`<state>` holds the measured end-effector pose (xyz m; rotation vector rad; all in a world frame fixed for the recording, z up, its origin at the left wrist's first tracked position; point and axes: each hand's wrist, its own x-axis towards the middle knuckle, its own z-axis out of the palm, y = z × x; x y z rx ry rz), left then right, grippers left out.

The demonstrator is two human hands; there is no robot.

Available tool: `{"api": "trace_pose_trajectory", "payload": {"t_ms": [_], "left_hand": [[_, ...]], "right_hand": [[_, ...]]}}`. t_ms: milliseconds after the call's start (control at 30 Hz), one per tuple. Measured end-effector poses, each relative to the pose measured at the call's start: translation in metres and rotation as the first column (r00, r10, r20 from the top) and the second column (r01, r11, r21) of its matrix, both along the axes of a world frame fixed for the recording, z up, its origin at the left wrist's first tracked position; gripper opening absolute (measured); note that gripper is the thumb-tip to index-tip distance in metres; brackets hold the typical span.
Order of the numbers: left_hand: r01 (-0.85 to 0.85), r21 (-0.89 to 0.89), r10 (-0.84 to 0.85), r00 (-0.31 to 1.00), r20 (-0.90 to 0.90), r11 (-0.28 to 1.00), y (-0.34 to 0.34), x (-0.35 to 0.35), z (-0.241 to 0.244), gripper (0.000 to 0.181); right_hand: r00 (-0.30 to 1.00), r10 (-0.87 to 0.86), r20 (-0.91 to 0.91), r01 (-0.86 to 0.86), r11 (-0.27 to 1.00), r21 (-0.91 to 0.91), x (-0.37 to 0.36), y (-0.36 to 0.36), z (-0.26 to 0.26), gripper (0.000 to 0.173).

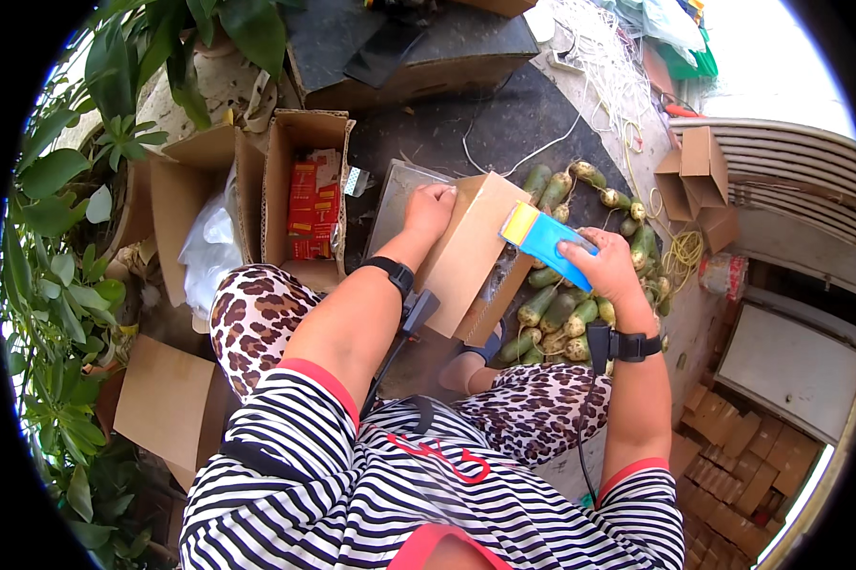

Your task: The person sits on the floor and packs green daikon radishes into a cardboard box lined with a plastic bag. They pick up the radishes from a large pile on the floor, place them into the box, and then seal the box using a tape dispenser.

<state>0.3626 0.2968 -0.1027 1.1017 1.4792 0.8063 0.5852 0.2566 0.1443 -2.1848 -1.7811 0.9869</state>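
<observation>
In front of me a brown cardboard box stands tilted, with an opening on its near right side that shows clear plastic inside. My left hand grips the box's far left corner, its fingers curled over the edge. My right hand holds a flat blue-and-yellow packet between thumb and fingers. The packet's yellow end overlaps the box's right edge in view; whether it touches cannot be told. A grey board or lid lies just beyond my left hand.
An open carton with red printed packets stands left, beside another carton holding clear plastic bags. Green radishes lie right of the box. White cord crosses the dark floor. Leafy plants line the left; stacked cartons fill the lower right.
</observation>
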Motion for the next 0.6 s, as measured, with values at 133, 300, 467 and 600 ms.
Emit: {"api": "trace_pose_trajectory", "payload": {"t_ms": [133, 300, 467, 600], "left_hand": [[0.102, -0.096, -0.122, 0.965, -0.233, 0.990, 0.003, -0.006, 0.027, 0.038], [0.129, -0.263, -0.234, 0.877, -0.419, 0.956, 0.007, -0.011, 0.041, 0.050], [-0.096, 0.217, 0.138, 0.973, -0.186, 0.971, -0.007, 0.004, 0.076, 0.015], [0.258, 0.563, -0.075, 0.942, -0.327, 0.785, -0.070, 0.020, 0.143, 0.019]], "right_hand": [[0.995, 0.029, 0.100, -0.036, 0.998, 0.060, 0.010, -0.008, -0.012, 0.051], [0.997, 0.032, 0.071, -0.035, 0.998, 0.048, 0.002, -0.009, 0.003, 0.048], [0.994, 0.052, 0.093, -0.061, 0.994, 0.093, 0.002, -0.008, 0.002, 0.052], [0.992, 0.051, 0.115, -0.059, 0.996, 0.073, 0.017, -0.006, -0.007, 0.059]]}}
